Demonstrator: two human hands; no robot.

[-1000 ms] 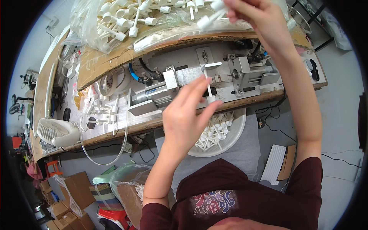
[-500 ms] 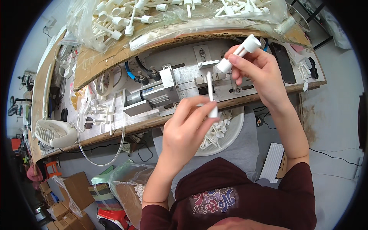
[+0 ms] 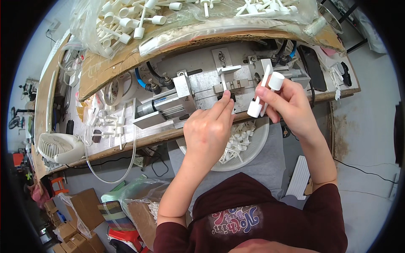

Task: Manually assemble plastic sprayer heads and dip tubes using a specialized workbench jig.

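My left hand reaches to the metal fixture block at the middle of the bench, its fingers closed on a white cap with a stem. The stem lies over the block, pointing away from me; the fingers mostly hide the cap. My right hand, off to the right, grips two more white stemmed caps. One cap points up and away, the other down toward me, with its stem upward. Beyond the block stands a small metal stop plate.
Pneumatic cylinders flank the block, the left one with blue and black hoses. A cardboard shelf overhead bears bagged stemmed caps. Below the bench edge, a white basin holds more pieces. A small fan and a phone sit at the sides.
My left hand has brought its stemmed cap forward, laying the stem over the block. My right hand has lowered slightly and turned its two caps, which now point opposite ways.
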